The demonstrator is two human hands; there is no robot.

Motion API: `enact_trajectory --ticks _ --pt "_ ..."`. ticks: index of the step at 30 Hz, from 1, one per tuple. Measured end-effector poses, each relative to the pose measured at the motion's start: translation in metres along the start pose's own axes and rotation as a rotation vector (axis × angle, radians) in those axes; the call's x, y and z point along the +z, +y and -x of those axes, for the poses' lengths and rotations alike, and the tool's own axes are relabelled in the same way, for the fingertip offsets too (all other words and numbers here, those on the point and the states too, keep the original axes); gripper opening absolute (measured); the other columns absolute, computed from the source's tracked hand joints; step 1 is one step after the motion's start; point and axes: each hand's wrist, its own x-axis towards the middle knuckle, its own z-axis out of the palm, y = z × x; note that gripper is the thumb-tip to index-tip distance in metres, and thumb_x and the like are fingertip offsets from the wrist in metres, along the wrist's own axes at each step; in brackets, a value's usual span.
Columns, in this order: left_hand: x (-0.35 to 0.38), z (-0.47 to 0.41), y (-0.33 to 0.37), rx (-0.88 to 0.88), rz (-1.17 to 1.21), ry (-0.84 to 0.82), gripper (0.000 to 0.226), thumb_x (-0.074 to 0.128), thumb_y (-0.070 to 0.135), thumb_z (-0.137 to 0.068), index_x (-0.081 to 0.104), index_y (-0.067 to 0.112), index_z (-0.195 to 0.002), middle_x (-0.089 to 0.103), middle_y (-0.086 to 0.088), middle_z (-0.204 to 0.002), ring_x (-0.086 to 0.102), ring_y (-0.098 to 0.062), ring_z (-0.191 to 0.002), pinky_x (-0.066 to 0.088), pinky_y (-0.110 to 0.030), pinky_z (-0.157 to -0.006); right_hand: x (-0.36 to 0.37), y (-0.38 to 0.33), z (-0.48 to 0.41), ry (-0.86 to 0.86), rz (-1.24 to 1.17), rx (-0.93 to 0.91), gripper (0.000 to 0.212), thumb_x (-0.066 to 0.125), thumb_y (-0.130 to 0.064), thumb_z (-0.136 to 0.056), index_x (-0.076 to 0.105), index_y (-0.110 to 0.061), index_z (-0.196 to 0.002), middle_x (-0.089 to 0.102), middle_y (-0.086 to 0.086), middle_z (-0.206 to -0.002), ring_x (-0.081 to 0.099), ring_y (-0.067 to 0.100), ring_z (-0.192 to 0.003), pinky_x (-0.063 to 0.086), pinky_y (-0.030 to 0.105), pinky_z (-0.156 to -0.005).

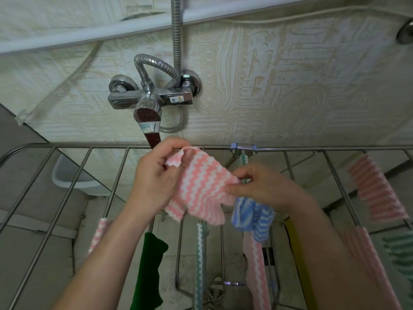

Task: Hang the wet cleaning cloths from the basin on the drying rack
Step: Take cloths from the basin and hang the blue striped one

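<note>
A pink-and-white striped cloth [202, 186] is stretched between both hands above the metal drying rack [116, 173]. My left hand [156, 175] pinches its upper left corner near a small loop. My right hand [261, 186] pinches its right edge and also holds a bunched blue-and-white striped cloth [254, 220] that hangs below the palm. Several cloths hang on the rack: a pink one [377, 189] at the right, a dark green one [149, 271], a teal striped one [200, 265] and another pink one [257, 271] lower down.
A chrome wall tap [147, 108] with a flexible hose sits straight ahead over the rack's far rail. A pale basin [71, 177] stands on the floor at the left, behind the bars. The left bars of the rack are bare. A white pipe [89, 34] crosses the wall.
</note>
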Motion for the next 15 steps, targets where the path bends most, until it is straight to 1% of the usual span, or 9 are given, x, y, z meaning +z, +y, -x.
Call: enact_trajectory --ticks 2,4,5,6,8,9,11,12,15 --pt "-0.004 0.003 -0.007 -0.041 0.021 0.028 0.007 0.054 0.026 -0.090 0.059 0.027 -0.085 0.061 0.019 -0.077 0.055 0.007 -0.072 0.042 -0.008 -0.064 -0.005 0.004 0.004 0.001 -0.113 0.015 0.018 0.065 -0.016 -0.089 0.071 -0.001 -0.095 0.070 0.022 -0.098 0.067 0.031 -0.095 0.052 0.036 -0.084" --pt "-0.005 0.005 -0.013 -0.180 0.134 0.037 0.012 0.052 0.025 -0.093 0.059 0.019 -0.084 0.062 0.013 -0.072 0.057 0.003 -0.068 0.045 -0.013 -0.060 -0.006 0.008 0.007 0.004 -0.313 0.071 0.014 0.063 -0.010 -0.088 0.070 -0.003 -0.098 0.073 0.011 -0.091 0.070 0.021 -0.082 0.055 0.027 -0.074" --pt "-0.005 0.007 -0.015 -0.291 0.239 0.039 0.015 0.052 0.025 -0.094 0.060 0.016 -0.085 0.065 0.011 -0.071 0.061 -0.001 -0.067 0.048 -0.016 -0.058 -0.006 0.009 0.008 0.015 -0.444 0.108 0.016 0.064 -0.011 -0.086 0.069 -0.003 -0.099 0.072 0.010 -0.090 0.070 0.020 -0.078 0.055 0.027 -0.071" --pt "-0.006 0.007 -0.020 -0.422 0.367 0.042 0.016 0.051 0.025 -0.094 0.061 0.015 -0.087 0.068 0.007 -0.074 0.065 -0.006 -0.070 0.052 -0.020 -0.059 -0.006 0.012 0.008 0.044 -0.568 0.148 0.021 0.066 -0.014 -0.083 0.068 -0.002 -0.100 0.072 0.012 -0.092 0.070 0.022 -0.080 0.056 0.030 -0.072" --pt "-0.009 0.006 -0.029 -0.650 0.632 0.048 0.017 0.054 0.026 -0.092 0.063 0.012 -0.097 0.072 -0.005 -0.087 0.070 -0.017 -0.080 0.057 -0.028 -0.064 -0.004 0.017 0.004 0.085 -0.762 0.198 0.038 0.066 -0.025 -0.079 0.067 0.000 -0.108 0.071 0.018 -0.103 0.069 0.031 -0.095 0.056 0.037 -0.081" --pt "-0.011 0.006 -0.035 -0.692 0.736 0.042 0.017 0.057 0.025 -0.090 0.062 0.012 -0.101 0.071 -0.008 -0.091 0.069 -0.020 -0.082 0.058 -0.030 -0.067 -0.001 0.020 0.002 0.086 -0.838 0.216 0.044 0.064 -0.031 -0.080 0.067 0.001 -0.111 0.070 0.019 -0.107 0.067 0.033 -0.100 0.054 0.039 -0.085" --pt "-0.014 0.007 -0.044 -0.668 0.871 0.005 0.017 0.062 0.020 -0.084 0.057 0.021 -0.100 0.067 -0.004 -0.090 0.067 -0.018 -0.080 0.058 -0.031 -0.066 0.008 0.025 -0.006 0.047 -0.970 0.280 0.049 0.060 -0.038 -0.083 0.067 0.000 -0.114 0.070 0.018 -0.108 0.066 0.033 -0.103 0.051 0.042 -0.091" --pt "-0.014 0.009 -0.048 -0.638 0.898 -0.031 0.023 0.064 0.015 -0.080 0.055 0.024 -0.100 0.066 -0.003 -0.089 0.066 -0.017 -0.079 0.057 -0.032 -0.064 0.014 0.029 -0.011 0.021 -1.015 0.321 0.050 0.061 -0.041 -0.084 0.067 -0.002 -0.115 0.070 0.017 -0.108 0.065 0.032 -0.104 0.050 0.044 -0.092" --pt "-0.013 0.013 -0.065 -0.603 0.834 -0.179 0.047 0.063 -0.005 -0.075 0.051 0.029 -0.105 0.060 -0.006 -0.092 0.062 -0.024 -0.084 0.058 -0.037 -0.069 0.032 0.049 -0.034 0.053 -0.987 0.428 0.047 0.065 -0.041 -0.086 0.067 -0.004 -0.115 0.070 0.017 -0.112 0.066 0.033 -0.106 0.049 0.047 -0.096"
